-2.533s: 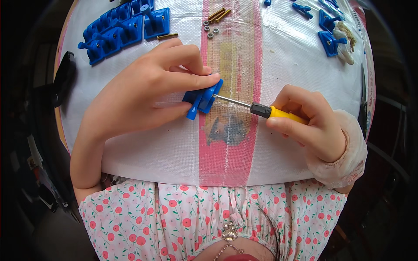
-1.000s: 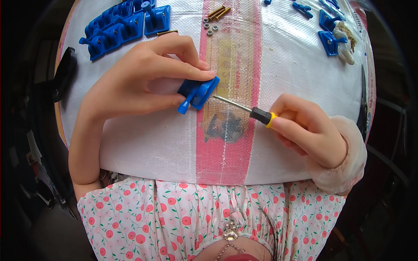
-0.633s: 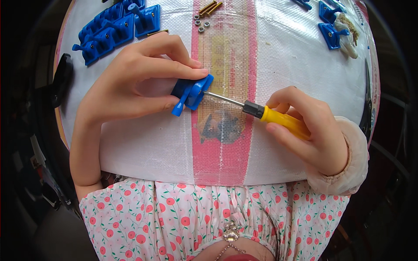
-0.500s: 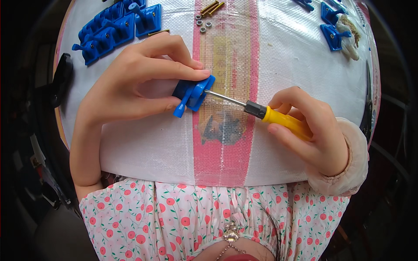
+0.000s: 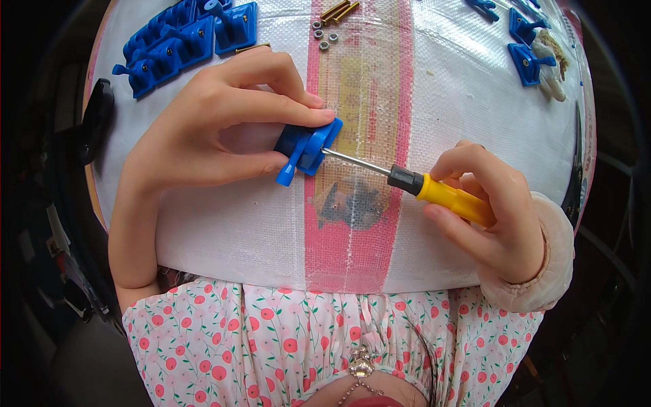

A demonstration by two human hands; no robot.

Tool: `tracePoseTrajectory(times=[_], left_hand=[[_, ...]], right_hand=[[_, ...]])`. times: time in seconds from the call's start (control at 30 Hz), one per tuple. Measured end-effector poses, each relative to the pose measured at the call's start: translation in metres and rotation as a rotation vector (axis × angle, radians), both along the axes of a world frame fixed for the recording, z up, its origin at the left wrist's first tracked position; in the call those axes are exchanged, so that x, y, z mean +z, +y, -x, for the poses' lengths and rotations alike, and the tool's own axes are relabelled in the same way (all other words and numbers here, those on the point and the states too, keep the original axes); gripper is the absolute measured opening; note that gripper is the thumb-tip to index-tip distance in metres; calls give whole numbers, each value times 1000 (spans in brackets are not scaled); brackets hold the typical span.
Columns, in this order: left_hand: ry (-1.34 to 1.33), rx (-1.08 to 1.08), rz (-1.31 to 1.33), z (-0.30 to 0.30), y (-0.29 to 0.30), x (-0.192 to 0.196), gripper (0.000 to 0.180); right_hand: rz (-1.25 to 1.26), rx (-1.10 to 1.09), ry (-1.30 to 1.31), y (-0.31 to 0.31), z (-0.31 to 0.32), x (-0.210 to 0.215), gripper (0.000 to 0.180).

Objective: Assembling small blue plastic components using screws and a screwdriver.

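My left hand [image 5: 230,122] grips a blue plastic bracket-like part [image 5: 313,148] between thumb and fingers. Its plate edge faces right, and a small peg-shaped arm points down toward me. In my right hand [image 5: 485,207] is a screwdriver with a yellow handle [image 5: 458,202], a black collar and a steel shaft [image 5: 359,163]. The shaft reaches left and its tip touches the blue part near the middle. Whether the tip sits in a screw head cannot be made out.
Several finished-looking blue parts [image 5: 169,54] stand in rows at the far left. Gold screws [image 5: 339,12] and silver nuts [image 5: 324,46] lie at the far middle. More blue parts [image 5: 529,64] rest at the far right beside a whitish bundle [image 5: 553,74]. White woven sheeting [image 5: 230,234] covers the table.
The hands, blue part, screwdriver and far objects all appear slightly further right in the picture. The right fingers have shifted a little on the handle; the tip stays against the part.
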State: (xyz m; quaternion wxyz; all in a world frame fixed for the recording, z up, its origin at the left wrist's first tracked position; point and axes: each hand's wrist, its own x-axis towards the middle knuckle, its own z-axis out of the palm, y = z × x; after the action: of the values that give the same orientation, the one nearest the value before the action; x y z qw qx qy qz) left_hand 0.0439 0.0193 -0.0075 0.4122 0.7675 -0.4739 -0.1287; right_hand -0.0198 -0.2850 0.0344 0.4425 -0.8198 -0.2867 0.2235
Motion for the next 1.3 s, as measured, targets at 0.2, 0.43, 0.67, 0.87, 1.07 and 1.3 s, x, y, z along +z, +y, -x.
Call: tracePoseTrajectory(times=[0.2, 0.43, 0.67, 0.87, 1.07, 1.3], left_hand=[[6, -3, 5, -1, 0, 1, 45], [12, -10, 16, -3, 2, -1, 45], [43, 0, 35, -2, 0, -2, 45], [64, 6, 46, -2, 0, -2, 45], [84, 0, 49, -3, 1, -3, 45], [101, 7, 73, -3, 1, -5, 46]], right_hand=[[17, -13, -45, 2, 2, -2, 28], [21, -17, 10, 1, 0, -1, 28], [-14, -135, 37, 7, 7, -4, 21], [26, -140, 101, 6, 2, 2, 22], [53, -114, -123, 9, 5, 1, 25], [148, 16, -294, 9, 8, 6, 34]])
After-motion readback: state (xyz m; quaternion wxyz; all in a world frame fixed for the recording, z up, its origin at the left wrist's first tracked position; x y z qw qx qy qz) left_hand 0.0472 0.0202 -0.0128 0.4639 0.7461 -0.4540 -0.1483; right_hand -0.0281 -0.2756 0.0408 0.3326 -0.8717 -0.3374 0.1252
